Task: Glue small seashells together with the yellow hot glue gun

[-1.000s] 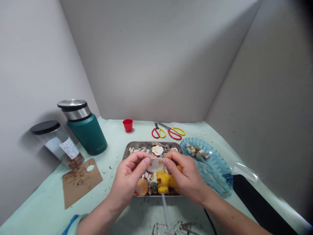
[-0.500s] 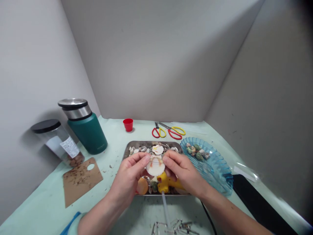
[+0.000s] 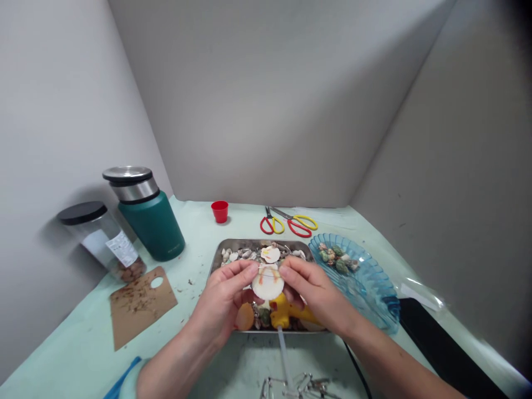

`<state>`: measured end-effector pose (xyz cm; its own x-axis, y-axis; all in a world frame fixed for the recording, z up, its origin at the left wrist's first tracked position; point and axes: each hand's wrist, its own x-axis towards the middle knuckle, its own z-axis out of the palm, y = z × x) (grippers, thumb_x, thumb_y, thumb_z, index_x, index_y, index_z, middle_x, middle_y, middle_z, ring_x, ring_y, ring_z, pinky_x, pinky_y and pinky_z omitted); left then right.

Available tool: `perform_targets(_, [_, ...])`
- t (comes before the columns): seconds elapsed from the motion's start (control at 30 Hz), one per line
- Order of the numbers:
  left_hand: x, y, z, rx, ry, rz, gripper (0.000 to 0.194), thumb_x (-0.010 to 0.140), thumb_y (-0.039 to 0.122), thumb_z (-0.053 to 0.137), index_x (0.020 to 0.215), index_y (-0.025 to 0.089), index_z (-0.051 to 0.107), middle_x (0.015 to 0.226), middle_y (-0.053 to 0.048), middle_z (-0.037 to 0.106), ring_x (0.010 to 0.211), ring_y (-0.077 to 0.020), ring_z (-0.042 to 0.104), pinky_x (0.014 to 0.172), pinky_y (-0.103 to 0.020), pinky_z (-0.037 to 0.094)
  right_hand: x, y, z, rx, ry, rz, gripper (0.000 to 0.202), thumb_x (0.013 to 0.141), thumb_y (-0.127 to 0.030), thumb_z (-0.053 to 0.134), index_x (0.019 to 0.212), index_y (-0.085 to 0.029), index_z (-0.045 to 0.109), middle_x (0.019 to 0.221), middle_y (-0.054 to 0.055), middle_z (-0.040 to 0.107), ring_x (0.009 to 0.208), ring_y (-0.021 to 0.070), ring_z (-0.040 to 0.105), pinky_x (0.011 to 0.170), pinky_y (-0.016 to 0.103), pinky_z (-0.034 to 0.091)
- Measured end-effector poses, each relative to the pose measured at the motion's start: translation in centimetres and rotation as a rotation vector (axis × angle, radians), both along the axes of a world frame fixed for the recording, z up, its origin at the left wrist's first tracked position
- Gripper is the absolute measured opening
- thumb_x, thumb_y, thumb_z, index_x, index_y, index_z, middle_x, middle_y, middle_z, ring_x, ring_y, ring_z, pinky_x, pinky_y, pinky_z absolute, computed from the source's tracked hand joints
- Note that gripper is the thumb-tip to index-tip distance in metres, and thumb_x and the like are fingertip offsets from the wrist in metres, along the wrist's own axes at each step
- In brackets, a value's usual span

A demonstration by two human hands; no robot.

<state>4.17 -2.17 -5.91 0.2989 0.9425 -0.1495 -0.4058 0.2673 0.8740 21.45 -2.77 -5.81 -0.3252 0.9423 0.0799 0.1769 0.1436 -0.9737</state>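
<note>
White with orange streaks, the shell (image 3: 268,286) spans your left hand (image 3: 222,291) and right hand (image 3: 320,291), both pinching its edges over the metal tray (image 3: 253,332); it's roughly round, neither hand nearer.

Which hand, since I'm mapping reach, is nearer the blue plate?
Right. The right hand is over the right side of the metal tray, just left of the blue plate; the left hand is farther left, across the white shell both hold.

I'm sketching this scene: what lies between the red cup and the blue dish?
In the head view, small scissors and then larger scissors lie between the cup and the dish.
</note>
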Motion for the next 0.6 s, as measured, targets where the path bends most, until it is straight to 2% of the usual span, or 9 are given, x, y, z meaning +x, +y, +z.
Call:
perform_targets(0.27, [0.11,0.14,0.15,0.000,0.031,-0.015,0.024,0.078,0.033,0.065,0.089,0.012,0.067,0.078,-0.005,0.065,0.063,-0.0094,0.054,0.052,-0.019,0.048,0.02,-0.26,0.05,0.253,-0.292,-0.156,0.034,0.094,-0.034,0.038,0.065,-0.019,0.041,0.059,-0.005,0.042,0.056,0.0097,0.038,0.053,0.024,0.028])
perform_targets(0.4, [0.13,-0.05,0.11,0.014,0.038,-0.017,0.026,0.078,0.035,0.065,0.091,0.012,0.066,0.081,-0.007,0.066,0.065,-0.0102,0.055,0.053,-0.020,0.049,0.02,-0.29,-0.01,0.312,-0.338,-0.165,0.032,0.095,-0.033,0.037,0.066,-0.019,0.041,0.059,-0.005,0.042,0.056,0.0097,0.039,0.054,0.024,0.028])
perform_targets(0.6, [0.11,-0.14,-0.38,0.023,0.147,0.040,0.024,0.071,0.033,0.071,0.084,0.014,0.064,0.072,-0.004,0.065,0.061,-0.0112,0.057,0.054,-0.022,0.048,-0.25,-0.47,-0.14,0.347,-0.368,-0.146,0.031,0.095,-0.032,0.038,0.067,-0.019,0.042,0.059,-0.006,0.041,0.056,0.0095,0.039,0.053,0.024,0.027])
